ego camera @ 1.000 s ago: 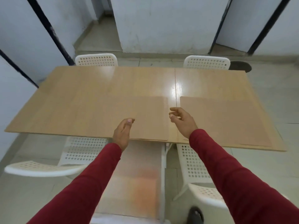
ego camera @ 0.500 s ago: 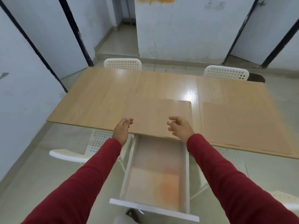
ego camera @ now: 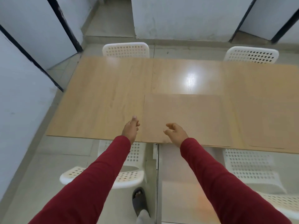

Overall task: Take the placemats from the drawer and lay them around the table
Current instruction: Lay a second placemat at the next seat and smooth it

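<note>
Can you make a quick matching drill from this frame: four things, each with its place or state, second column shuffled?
Things:
1. placemat
2. left hand
3. drawer
4. far-left chair

Places or states:
A. pulled out under the near table edge
B. lying flat on the table, near edge
C. tucked in at the far side of the table
D. by the placemat's left edge, holding nothing

Pairs: 1-B, 2-D, 3-A, 4-C
</note>
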